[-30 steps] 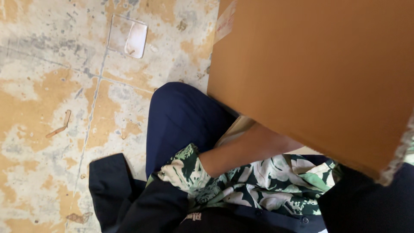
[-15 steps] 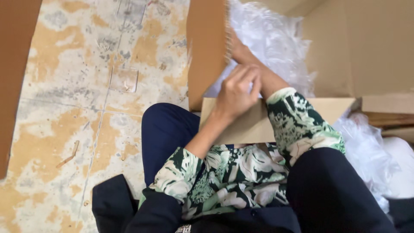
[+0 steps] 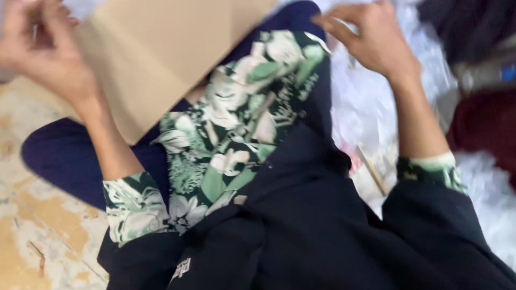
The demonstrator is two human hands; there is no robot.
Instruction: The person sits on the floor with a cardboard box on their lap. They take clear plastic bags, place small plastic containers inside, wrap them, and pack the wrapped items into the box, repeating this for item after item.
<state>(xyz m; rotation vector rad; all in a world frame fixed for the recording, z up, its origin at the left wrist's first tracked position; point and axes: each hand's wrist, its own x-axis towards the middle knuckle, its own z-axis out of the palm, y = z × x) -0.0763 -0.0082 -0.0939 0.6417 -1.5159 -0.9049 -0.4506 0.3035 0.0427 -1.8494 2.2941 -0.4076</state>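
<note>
The person sits on a worn, patchy floor with a flat brown cardboard sheet lying across the lap, its upper edge running out of view at the top. The left hand is at the sheet's left edge, fingers curled in toward the palm; blur hides whether they actually pinch the cardboard, so its grip cannot be told. The right hand hangs well apart from the sheet, above a heap of white shredded paper, fingers loosely spread and closed on nothing that shows. A green-and-white floral shirt covers the torso between the arms, its cuffs showing at both wrists under a dark jacket. Dark blue trousers lie beneath the cardboard. A dark red object sits blurred at the right edge.
</note>
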